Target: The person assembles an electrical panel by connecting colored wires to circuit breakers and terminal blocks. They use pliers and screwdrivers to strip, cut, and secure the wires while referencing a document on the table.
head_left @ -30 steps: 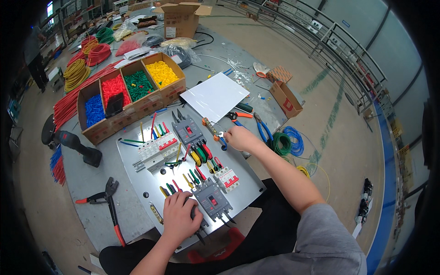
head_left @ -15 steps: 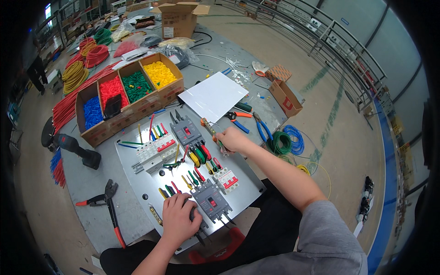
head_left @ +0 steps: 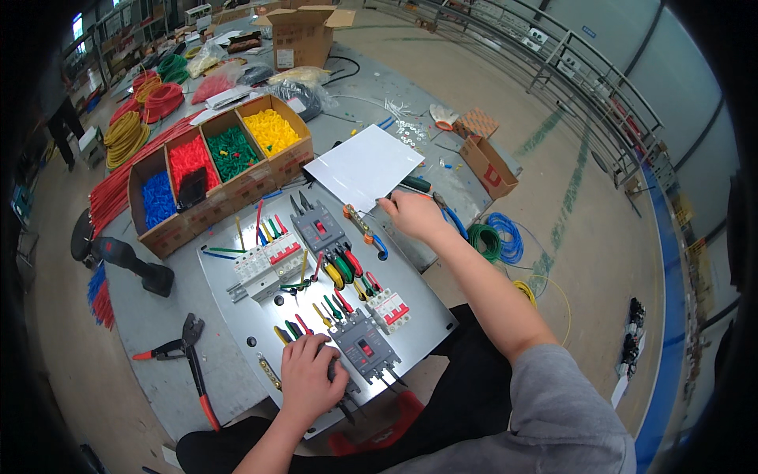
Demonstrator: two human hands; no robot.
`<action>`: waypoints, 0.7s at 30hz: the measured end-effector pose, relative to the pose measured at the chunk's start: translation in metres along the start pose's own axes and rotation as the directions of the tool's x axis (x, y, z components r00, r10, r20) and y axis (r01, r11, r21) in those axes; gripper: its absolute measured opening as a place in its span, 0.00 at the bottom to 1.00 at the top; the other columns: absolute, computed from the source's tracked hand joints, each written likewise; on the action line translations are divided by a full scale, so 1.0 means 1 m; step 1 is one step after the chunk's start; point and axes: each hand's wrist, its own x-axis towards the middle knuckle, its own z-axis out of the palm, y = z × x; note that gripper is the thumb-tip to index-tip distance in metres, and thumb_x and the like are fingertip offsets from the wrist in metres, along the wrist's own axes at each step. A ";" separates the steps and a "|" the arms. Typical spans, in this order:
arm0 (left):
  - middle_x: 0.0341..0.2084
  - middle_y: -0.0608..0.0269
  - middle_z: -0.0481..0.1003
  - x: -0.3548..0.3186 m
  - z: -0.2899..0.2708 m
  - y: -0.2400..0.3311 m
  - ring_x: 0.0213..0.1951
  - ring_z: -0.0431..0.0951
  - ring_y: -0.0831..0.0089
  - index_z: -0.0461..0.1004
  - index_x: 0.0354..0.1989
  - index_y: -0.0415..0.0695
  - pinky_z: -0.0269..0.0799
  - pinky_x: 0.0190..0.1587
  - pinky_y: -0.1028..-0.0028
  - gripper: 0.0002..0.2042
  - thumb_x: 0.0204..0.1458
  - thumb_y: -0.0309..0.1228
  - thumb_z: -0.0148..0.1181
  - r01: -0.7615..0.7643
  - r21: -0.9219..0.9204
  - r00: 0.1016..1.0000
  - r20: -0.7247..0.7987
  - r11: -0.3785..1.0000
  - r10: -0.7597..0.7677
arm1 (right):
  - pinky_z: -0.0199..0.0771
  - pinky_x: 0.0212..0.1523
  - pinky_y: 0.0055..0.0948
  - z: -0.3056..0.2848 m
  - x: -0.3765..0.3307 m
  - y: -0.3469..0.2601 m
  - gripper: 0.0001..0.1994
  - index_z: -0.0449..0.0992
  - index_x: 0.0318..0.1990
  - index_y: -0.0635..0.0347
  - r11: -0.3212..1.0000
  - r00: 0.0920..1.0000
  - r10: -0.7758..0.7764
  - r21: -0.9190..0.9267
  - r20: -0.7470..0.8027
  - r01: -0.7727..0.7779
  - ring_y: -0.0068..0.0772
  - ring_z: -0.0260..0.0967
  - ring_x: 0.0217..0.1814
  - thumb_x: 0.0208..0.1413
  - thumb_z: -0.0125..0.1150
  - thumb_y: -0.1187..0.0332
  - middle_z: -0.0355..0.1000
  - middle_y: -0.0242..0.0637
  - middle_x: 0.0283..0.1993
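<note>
A left hand (head_left: 309, 378) curls over a dark component (head_left: 343, 385) on a wired mounting plate (head_left: 427, 316).
Fingers mask most of the part, beside a molded-case circuit breaker (head_left: 365, 344); any grip cannot be told. The right hand (head_left: 409, 213), fingers bent near a white sheet (head_left: 363, 162), partly hides blue-handled pliers (head_left: 455, 222), its contents unclear.

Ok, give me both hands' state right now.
Left hand: curled over a dark component on the metal plate; grip cannot be told.
Right hand: partly closed beside the white sheet; whether it holds anything cannot be told.
</note>
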 end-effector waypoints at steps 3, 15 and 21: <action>0.49 0.54 0.79 0.002 0.001 -0.001 0.57 0.77 0.50 0.80 0.36 0.43 0.68 0.62 0.54 0.08 0.48 0.29 0.65 -0.006 0.001 1.000 0.008 1.000 0.006 | 0.83 0.49 0.51 0.000 -0.006 -0.001 0.22 0.85 0.47 0.57 0.994 0.998 -0.057 0.094 0.020 0.055 0.52 0.84 0.46 0.65 0.67 0.46 0.85 0.48 0.42; 0.57 0.37 0.78 -0.011 0.003 0.009 0.57 0.76 0.36 0.81 0.44 0.36 0.70 0.62 0.43 0.11 0.58 0.31 0.62 -0.006 0.180 0.995 0.101 0.984 -0.012 | 0.85 0.37 0.52 0.064 -0.008 -0.028 0.06 0.86 0.32 0.63 0.972 0.953 -0.211 0.057 -0.216 0.228 0.55 0.85 0.38 0.51 0.65 0.72 0.84 0.53 0.34; 0.60 0.37 0.76 -0.010 -0.008 0.021 0.61 0.73 0.37 0.81 0.47 0.37 0.68 0.66 0.44 0.12 0.62 0.30 0.59 -0.022 0.165 0.985 0.170 0.986 -0.007 | 0.87 0.41 0.51 0.083 0.010 -0.028 0.06 0.88 0.34 0.63 0.988 0.981 -0.144 0.037 -0.128 0.149 0.55 0.86 0.40 0.52 0.69 0.71 0.85 0.51 0.37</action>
